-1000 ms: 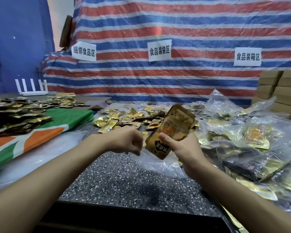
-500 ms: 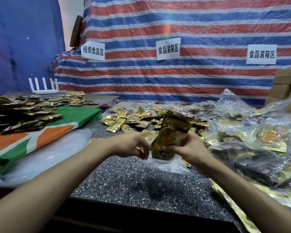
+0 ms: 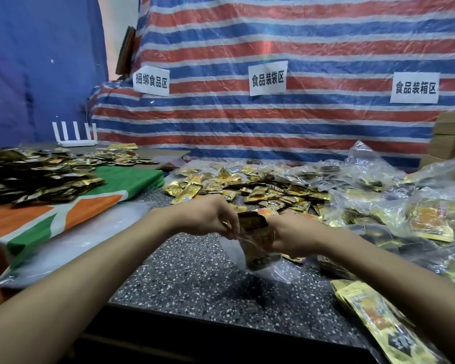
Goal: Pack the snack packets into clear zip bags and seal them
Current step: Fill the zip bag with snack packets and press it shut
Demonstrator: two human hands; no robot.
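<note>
Packet (image 3: 255,228) btm — blurred thru bag (image 3: 284,272)

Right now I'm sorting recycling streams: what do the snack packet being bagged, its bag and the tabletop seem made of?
Snack packet: glossy gold metallised film, judging by bright glints and sharp creases. Zip bag: thin, soft clear plastic; the packet shows through it. Tabletop: dark speckled stone or terrazzo, possibly an imitation, with a dull sheen.

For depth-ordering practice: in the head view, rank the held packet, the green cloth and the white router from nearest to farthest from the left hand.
1. Packet, partly in the bag that the left hand pinches.
2. Cloth, off to the left.
3. Router, far back left.
</note>
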